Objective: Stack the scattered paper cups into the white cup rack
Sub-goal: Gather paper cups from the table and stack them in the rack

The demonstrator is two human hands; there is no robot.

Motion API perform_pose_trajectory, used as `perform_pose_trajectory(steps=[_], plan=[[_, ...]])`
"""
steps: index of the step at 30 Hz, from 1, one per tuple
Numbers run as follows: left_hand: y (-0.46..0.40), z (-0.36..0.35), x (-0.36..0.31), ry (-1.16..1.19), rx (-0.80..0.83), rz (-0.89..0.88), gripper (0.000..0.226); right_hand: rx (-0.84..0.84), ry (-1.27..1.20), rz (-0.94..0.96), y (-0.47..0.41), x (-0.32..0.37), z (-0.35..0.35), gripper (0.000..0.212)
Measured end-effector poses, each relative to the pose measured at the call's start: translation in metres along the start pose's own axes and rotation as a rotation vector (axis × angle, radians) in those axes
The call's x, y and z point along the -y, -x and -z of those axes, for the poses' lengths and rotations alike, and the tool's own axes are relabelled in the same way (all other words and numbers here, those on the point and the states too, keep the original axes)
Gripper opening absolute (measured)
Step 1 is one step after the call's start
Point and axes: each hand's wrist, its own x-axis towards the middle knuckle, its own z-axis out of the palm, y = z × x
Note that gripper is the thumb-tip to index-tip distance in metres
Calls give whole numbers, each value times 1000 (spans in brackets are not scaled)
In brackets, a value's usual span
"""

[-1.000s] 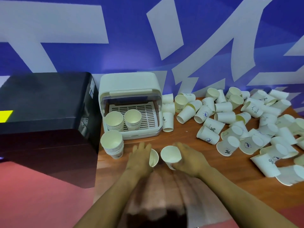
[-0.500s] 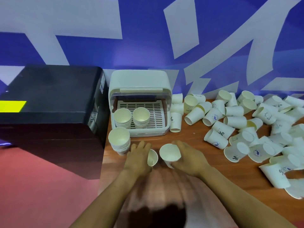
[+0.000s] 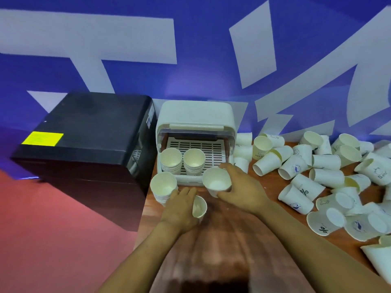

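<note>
Wooden tabletop (image 3: 264, 187) carries the white cup rack (image 3: 195, 117) holding two stacks; scattered paper cups (image 3: 317, 172) lie to its right. My right hand (image 3: 243, 192) grips one cup (image 3: 216, 180) before the rack; my left hand (image 3: 179, 210) grips another cup (image 3: 199, 207).

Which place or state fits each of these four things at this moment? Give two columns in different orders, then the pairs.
Things:
1. left hand
2. right hand
3. white cup rack
4. black box

Places or states:
A. holds two cup stacks on its slatted tray
B. grips a cup raised just in front of the rack
C. stands left of the rack, with a yellow label
D. holds a cup low over the table

Pairs: 1-D, 2-B, 3-A, 4-C
</note>
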Motion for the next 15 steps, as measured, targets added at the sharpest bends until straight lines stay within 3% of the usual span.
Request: perform_pose_trajectory(steps=[3,5,8,15], plan=[[-5,17,-2,35,-25,6,64,-77,-55,23,-13,4,5,68],[-12,33,-1,32,-128,-21,62,-119,-108,47,-23,8,9,65],[-23,61,1,35,-247,-21,64,-144,-161,76,-39,13,12,67],[-45,106,25,-5,-360,32,72,-169,-217,70,-67,21,4,72]])
